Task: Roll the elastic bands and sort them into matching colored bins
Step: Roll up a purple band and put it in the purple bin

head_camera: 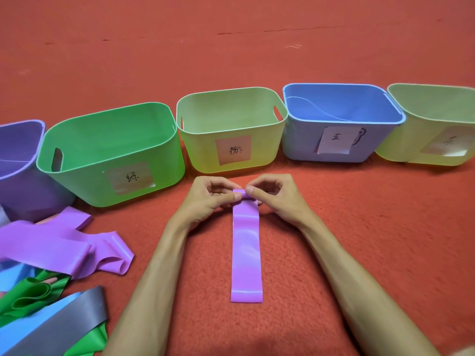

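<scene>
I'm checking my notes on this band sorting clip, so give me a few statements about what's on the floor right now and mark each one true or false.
1. Both the left hand and the right hand pinch the far end of the purple band. True.
2. That band is fully rolled up. False: only its far end is curled; the rest lies flat on the red carpet.
3. The blue bin stands right next to the green bin. False: a yellow-green bin stands between them.
4. A pile of loose bands lies to the left of the left arm. True.
5. The green bin carries a paper label. True.
</scene>
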### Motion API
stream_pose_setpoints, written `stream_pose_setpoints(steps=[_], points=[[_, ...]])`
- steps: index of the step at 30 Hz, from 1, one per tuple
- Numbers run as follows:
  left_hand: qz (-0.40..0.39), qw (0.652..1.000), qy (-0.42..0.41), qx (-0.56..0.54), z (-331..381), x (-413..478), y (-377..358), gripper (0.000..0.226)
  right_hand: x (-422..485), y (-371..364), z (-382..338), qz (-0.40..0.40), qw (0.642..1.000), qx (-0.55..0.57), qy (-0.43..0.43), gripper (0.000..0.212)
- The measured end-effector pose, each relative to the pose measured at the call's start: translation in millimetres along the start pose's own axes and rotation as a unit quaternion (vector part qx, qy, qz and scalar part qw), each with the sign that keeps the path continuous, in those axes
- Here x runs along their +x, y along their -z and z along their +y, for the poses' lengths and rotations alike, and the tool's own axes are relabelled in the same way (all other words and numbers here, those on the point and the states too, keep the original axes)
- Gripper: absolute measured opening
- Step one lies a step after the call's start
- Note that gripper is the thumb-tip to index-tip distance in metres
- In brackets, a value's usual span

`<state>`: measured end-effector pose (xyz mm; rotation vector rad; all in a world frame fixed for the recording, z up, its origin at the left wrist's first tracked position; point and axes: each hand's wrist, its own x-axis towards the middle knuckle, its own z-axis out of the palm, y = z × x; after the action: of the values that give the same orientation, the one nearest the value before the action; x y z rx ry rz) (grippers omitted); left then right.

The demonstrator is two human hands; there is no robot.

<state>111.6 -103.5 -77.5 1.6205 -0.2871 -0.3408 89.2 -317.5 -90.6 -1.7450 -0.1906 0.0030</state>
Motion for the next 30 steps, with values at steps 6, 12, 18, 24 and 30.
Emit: stream_pose_setpoints(steps=[6,12,18,24,30], points=[[0.014,1.0,0.009,0.004,-1.4,2.3,-0.7,0.023,-1.1,1.4,0.4,0.003,1.0,-0.005,0.001,0.007],[-0.011,1.0,0.012,0.018,-2.7,3.5,-1.6,0.016,-2.8,3.4,-1.5,0.013,1.0,0.023,0.013,0.008],[-0.013,1.0,0.003,0.021,-3.2,3.0,-0.5,0.016,-3.0,2.5,-0.9,0.007,1.0,0.025,0.004,0.009],[0.002,1.0,0.001,0.003,-5.3,3.7,-0.6,0.021,-0.8,2.0,-0.5,-0.001,1.0,0.001,-0.014,0.013],[-0.016,1.0,0.006,0.008,-4.0,4.8,-1.1,0.02,-2.3,3.1,-3.1,0.01,1.0,0.021,0.001,0.008]])
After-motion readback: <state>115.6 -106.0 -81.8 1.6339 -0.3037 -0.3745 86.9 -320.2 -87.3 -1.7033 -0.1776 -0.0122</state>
